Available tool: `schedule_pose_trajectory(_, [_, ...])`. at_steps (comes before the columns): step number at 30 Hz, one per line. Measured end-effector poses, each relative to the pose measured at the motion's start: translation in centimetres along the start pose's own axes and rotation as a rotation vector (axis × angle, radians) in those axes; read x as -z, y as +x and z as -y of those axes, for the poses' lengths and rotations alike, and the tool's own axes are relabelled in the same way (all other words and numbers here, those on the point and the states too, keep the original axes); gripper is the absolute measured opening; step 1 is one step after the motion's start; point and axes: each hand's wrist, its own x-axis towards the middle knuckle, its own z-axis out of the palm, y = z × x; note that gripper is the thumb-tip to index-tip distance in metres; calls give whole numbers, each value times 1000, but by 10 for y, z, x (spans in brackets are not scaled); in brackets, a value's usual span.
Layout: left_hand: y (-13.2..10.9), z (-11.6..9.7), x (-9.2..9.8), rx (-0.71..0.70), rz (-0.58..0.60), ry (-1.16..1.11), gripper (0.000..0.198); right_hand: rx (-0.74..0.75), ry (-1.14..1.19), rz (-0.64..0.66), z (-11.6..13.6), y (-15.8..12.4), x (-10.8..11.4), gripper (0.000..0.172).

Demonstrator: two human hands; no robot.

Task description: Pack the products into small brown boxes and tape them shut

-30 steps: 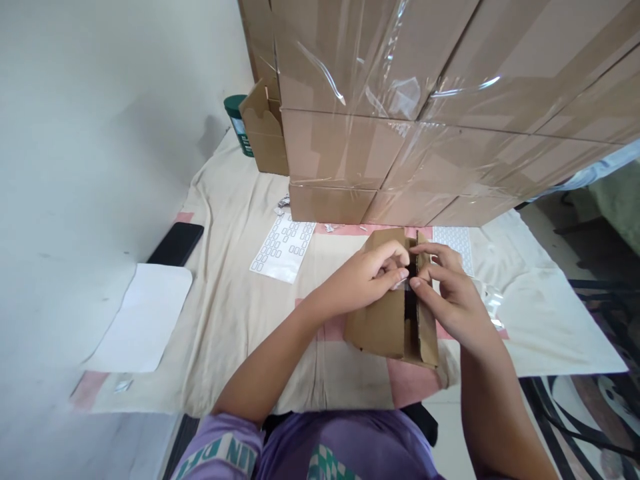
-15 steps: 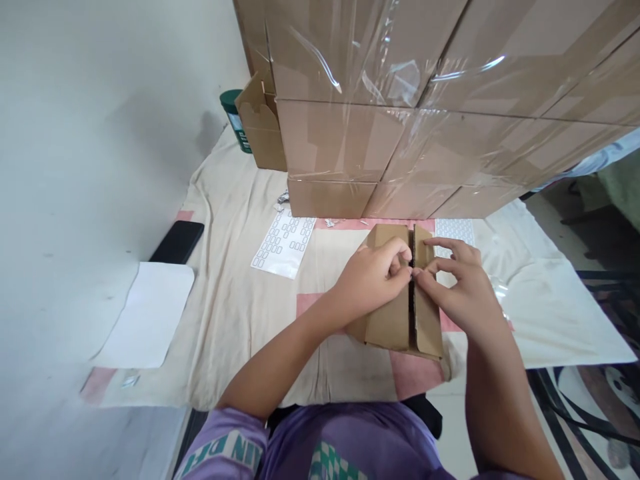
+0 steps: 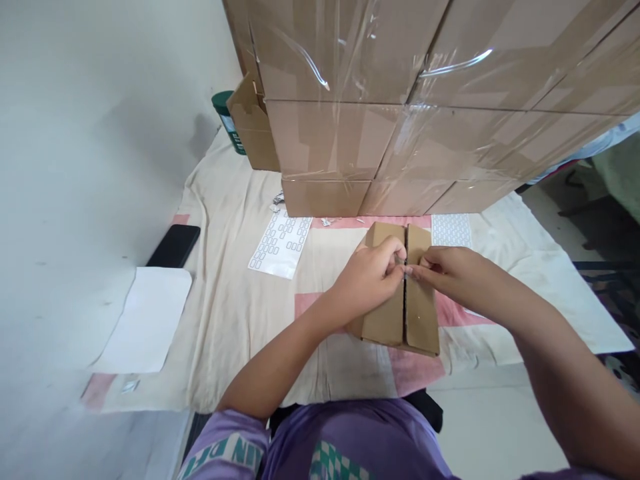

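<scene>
Meeting over the seam of a small box (image 3: 423, 323), the left hand (image 3: 371, 277) and right hand (image 3: 450, 267) are both curled nearly closed (whether they pinch anything, I can't tell!). The box sits near the front edge of the cloth-covered surface (image 3: 225, 320). It's cardboard: likely light, stiff, dentable, best held by its side walls. Tall wrapped cartons (image 3: 330, 140) crowd the back; a phone (image 3: 175, 245) lies at the left edge, by a pale wall (image 3: 100, 200).

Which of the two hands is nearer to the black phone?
Left. The left hand is on the cardboard box, right of the phone; the right hand is farther right, on the same box.
</scene>
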Motion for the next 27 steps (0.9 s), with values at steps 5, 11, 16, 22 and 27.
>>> schedule_pose_trajectory(5, [-1,-3,1,46,3,96,11,7,43,88,-7,9,-1,61])
schedule_pose_trajectory(11, [2,-7,9,62,77,224,11,-62,-113,114,8,13,-1,50])
schedule_pose_trajectory(16, [6,-13,11,91,153,414,10,-140,-223,115,27,12,0,47])
schedule_pose_trajectory(22, [2,-25,-3,202,118,780,16,-181,-205,16,31,2,-2,50])
schedule_pose_trajectory(27, [1,-33,-11,247,109,906,18,-214,-82,-64,1,8,-6,60])
